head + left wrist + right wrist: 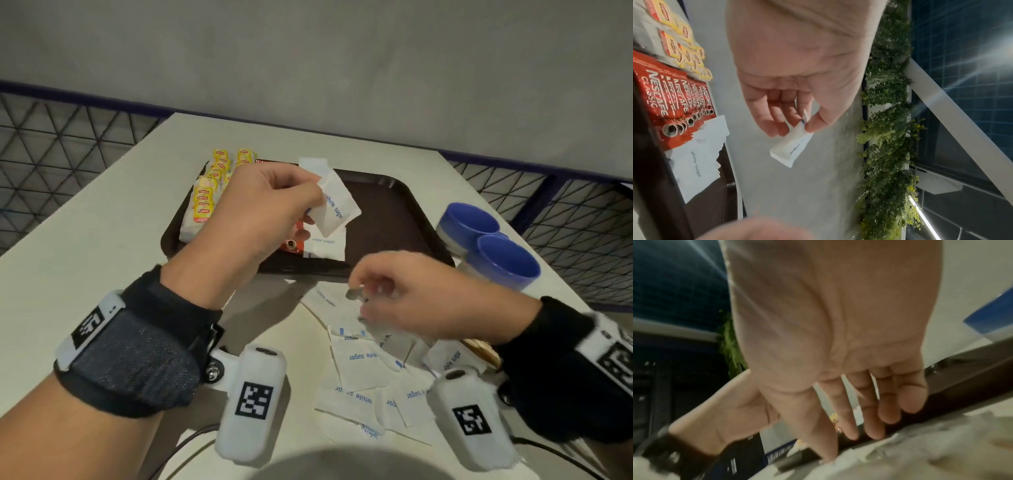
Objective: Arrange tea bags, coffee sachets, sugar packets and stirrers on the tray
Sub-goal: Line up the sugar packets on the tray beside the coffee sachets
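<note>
White table (pixel 102 240): tea (pixel 205 202) and coffee (pixel 674 104) on tray (pixel 394 219), left hand (pixel 260 212) pinching sugar packet (pixel 337 209) mid-frame, right hand (pixel 418 301) spread over pile (pixel 370 387) lower right, stirrers pending.

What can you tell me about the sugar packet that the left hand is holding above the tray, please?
The sugar packet is a small white paper sachet, rectangular and slightly puffed, printed "white sugar" in blue. The left hand pinches it near one end between thumb and fingertips, so it hangs tilted in the air above the dark brown tray, touching nothing else. It looks sealed and intact. Below it, another white sugar packet lies flat on the tray.
</note>
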